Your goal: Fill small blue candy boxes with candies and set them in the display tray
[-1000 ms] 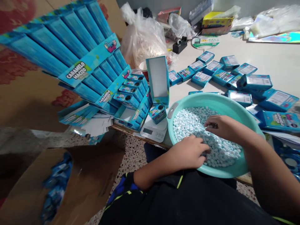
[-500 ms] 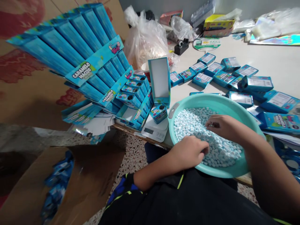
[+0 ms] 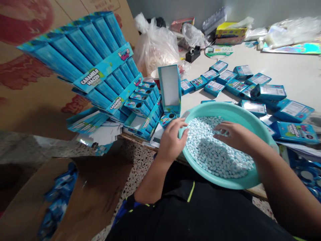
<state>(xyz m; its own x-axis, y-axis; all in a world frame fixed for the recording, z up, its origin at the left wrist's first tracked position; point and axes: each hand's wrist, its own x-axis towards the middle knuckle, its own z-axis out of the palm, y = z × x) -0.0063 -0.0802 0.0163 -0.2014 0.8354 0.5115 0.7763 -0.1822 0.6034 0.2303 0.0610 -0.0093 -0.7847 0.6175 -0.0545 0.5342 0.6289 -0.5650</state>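
A turquoise basin (image 3: 263, 125) holds a heap of small pale blue and white candies (image 3: 213, 154). My right hand (image 3: 233, 134) is in the basin over the heap, fingers curled, with some candies showing between thumb and fingers. At the basin's left rim, my left hand (image 3: 173, 139) has its fingers apart and nothing visible in them. Just beyond those fingers is a small blue candy box (image 3: 167, 118) on a white kitchen scale (image 3: 155, 135). My left hand and wrist cover much of the scale, including part of its display.
A blue display tray (image 3: 140, 122) with several boxes stands left of the scale, below a fan of stacked blue displays (image 3: 92, 78). Behind is an upright open blue box (image 3: 170, 88). Several blue boxes (image 3: 235, 86) lie beyond the basin. A carton (image 3: 100, 197) sits lower left.
My left hand has moved from the basin's near edge up and left to the small box by the scale, and its fingers have opened. My right hand stays over the candies.
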